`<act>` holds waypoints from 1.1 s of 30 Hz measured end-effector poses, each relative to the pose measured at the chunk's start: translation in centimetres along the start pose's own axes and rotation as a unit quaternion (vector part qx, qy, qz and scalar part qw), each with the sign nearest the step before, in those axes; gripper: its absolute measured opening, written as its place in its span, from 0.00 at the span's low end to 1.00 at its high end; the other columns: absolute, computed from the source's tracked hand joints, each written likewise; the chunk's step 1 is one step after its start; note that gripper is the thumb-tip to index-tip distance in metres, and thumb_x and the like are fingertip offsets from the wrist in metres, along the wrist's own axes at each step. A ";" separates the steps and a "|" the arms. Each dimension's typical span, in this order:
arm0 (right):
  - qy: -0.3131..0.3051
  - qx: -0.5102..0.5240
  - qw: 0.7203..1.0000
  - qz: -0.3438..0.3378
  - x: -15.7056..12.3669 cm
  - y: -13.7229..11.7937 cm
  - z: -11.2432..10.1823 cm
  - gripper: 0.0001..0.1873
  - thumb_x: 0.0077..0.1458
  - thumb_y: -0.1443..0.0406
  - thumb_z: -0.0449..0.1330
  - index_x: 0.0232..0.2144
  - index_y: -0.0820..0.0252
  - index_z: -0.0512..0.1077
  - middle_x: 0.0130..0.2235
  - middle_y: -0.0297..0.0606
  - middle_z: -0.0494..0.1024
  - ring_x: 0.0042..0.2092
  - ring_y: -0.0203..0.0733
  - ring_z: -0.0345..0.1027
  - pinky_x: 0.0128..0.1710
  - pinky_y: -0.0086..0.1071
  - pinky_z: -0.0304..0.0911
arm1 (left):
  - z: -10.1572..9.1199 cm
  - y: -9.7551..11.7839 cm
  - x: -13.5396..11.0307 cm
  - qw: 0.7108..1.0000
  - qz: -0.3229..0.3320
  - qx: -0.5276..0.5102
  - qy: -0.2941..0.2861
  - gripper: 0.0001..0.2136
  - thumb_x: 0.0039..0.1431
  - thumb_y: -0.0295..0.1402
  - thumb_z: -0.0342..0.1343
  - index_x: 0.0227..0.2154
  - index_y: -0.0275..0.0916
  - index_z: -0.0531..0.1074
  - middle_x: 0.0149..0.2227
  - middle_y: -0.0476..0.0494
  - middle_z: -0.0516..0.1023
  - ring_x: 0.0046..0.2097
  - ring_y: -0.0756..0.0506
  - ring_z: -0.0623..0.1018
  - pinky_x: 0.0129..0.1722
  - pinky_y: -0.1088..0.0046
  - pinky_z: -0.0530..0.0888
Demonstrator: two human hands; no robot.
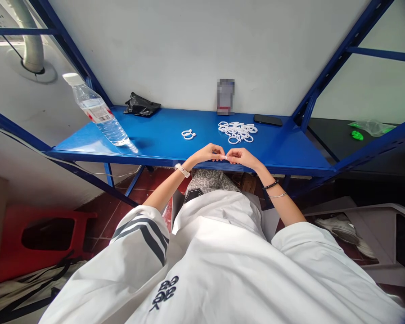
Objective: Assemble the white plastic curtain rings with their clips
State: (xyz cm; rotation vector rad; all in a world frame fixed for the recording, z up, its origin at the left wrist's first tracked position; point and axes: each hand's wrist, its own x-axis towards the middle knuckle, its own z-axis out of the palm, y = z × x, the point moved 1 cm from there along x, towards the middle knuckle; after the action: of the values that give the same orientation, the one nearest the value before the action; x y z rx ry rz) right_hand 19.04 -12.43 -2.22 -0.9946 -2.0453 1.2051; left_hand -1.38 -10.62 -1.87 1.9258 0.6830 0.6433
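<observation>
A blue table [155, 135] carries a heap of white rings [237, 131]; over the front edge meet left hand [209, 154] and right hand [242, 156]. Two loose rings [188, 134] lie left of the heap. Both hands' fingers pinch a small white piece [226, 157].

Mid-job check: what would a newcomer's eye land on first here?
Probably the tall clear plastic bottle, standing at the left of the long blue table. Next, the heap of thin white rings, right of the table's middle. At the near edge, the left hand and right hand pinch a small white piece together.
</observation>
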 end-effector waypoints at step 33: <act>0.047 0.028 0.998 0.016 0.2 0.6 0.1 0.25 0.45 0.45 0.67 0.29 0.62 0.72 0.25 0.35 0.74 0.25 0.33 0.64 0.26 0.29 0.61 | 0.4 0.5 0.1 0.999 0.011 -0.028 0.031 0.25 0.48 0.54 0.63 0.27 0.33 0.67 0.44 0.37 0.75 0.33 0.53 0.71 0.26 0.79 0.69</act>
State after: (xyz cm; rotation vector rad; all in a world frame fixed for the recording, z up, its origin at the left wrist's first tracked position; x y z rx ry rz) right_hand 19.03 -12.15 -2.74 -1.0420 -1.9202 1.2020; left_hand -0.96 -10.95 -1.59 1.8713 0.6768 0.7296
